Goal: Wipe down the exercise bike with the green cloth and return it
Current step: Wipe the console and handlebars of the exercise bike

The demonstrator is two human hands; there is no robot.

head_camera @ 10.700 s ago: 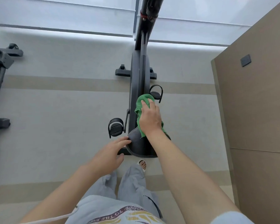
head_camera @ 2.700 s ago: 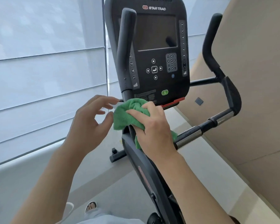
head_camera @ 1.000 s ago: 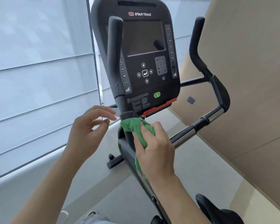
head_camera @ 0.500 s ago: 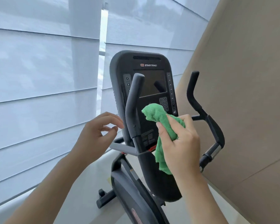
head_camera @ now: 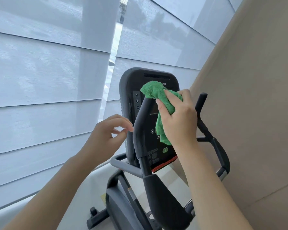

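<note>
The right hand [head_camera: 178, 120] grips the bunched green cloth [head_camera: 158, 97], fingers curled round it, at the top of the left handlebar [head_camera: 140, 130] in front of the exercise bike's console [head_camera: 133, 83]. The left hand [head_camera: 105, 136] hovers beside the console's left edge, fingers loosely curled, holding nothing.

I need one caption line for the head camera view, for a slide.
Right hand grips the green cloth at the exercise bike's console; the empty left hand hovers beside it.
</note>
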